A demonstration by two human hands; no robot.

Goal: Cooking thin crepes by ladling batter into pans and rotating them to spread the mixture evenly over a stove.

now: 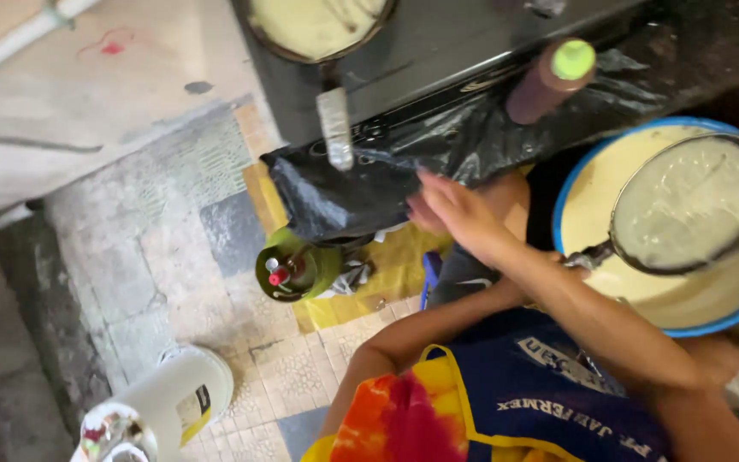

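My right hand [459, 210] reaches forward with its fingers spread and lies against a crumpled black plastic sheet [361, 180] that hangs over the edge of a dark counter. My left hand [423, 219] is just behind it, at the same sheet, mostly hidden by the right hand. Whether it grips the plastic cannot be made out. Both forearms cross above my blue apron [540, 393] and tie-dye shirt.
A blue basin [568, 197] of pale yellow batter stands at the right with a round wire strainer [694, 205] on it. A brown bottle with a green cap [549, 79] and a batter-filled pan [314, 26] are on the counter. A green gas cylinder [297, 269] and a white bucket [177, 389] stand on the floor.
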